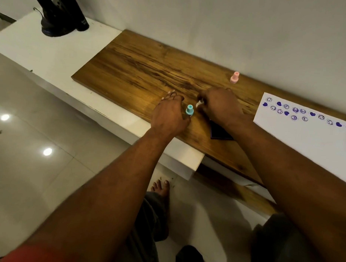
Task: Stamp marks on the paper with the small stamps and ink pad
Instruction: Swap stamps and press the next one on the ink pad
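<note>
On the wooden board (143, 67), a small blue stamp (189, 110) stands upright between my hands. My left hand (169, 114) lies on the board with its fingers stretched out and its thumb side right against the blue stamp. My right hand (221, 105) has curled fingers that pinch a small white stamp (199, 103), of which only a bit shows. The dark ink pad (220, 133) lies under my right wrist, partly hidden. A pink stamp (234, 77) stands near the wall. The white paper (305, 139) on the right carries several purple smiley and heart marks.
The board rests on a white ledge (43, 48) against a grey wall. A dark object on a base (58, 15) stands at the ledge's far left. Glossy floor tiles (30, 145) and my bare foot (161, 189) are below.
</note>
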The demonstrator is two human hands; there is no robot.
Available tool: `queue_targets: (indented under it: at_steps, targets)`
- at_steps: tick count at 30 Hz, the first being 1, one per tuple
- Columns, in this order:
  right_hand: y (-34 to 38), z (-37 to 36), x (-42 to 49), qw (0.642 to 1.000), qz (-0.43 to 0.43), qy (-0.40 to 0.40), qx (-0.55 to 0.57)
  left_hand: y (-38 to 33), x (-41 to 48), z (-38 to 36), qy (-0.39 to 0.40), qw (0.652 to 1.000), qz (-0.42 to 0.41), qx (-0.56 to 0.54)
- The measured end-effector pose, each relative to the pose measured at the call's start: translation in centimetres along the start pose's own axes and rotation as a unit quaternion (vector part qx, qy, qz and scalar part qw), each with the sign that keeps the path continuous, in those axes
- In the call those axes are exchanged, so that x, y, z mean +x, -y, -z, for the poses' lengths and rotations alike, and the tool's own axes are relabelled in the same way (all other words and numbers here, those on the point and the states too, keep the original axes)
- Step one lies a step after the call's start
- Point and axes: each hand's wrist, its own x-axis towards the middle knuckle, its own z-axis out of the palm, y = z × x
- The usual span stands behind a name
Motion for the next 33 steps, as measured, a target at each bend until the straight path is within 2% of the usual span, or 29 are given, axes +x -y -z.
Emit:
queue_targets:
  at_steps: [8,14,20,24,27,33]
  targets:
    - [-1.5,2.1,-3.3,0.992,0.029,-0.026,0.123,-1.2,-2.0,1.1,-0.055,0.994,-0.087,-0.031]
    - [-3.0,1.8,-5.3,0.983,0.019,-0.005,0.185,-2.3,-3.4,0.7,-0.034,0.990,-0.132,-0.021]
    - [-3.6,1.9,-5.6,0.976,0.020,0.002,0.219,-3.4,-3.1,0.4,-0.033,0.991,-0.124,-0.024]
    - [-3.9,1.8,-5.6,0.972,-0.003,-0.025,0.235,-3.7,-2.9,-0.1,-0.039,0.992,-0.119,-0.027]
    - [-4.3,1.6,-5.4,0.979,-0.024,-0.023,0.202,-3.8,-2.9,-0.2,-0.048,0.992,-0.111,-0.028]
    - [-3.9,1.4,-5.6,0.982,0.008,0.006,0.187,-3.7,-3.1,-0.3,-0.061,0.992,-0.101,-0.032]
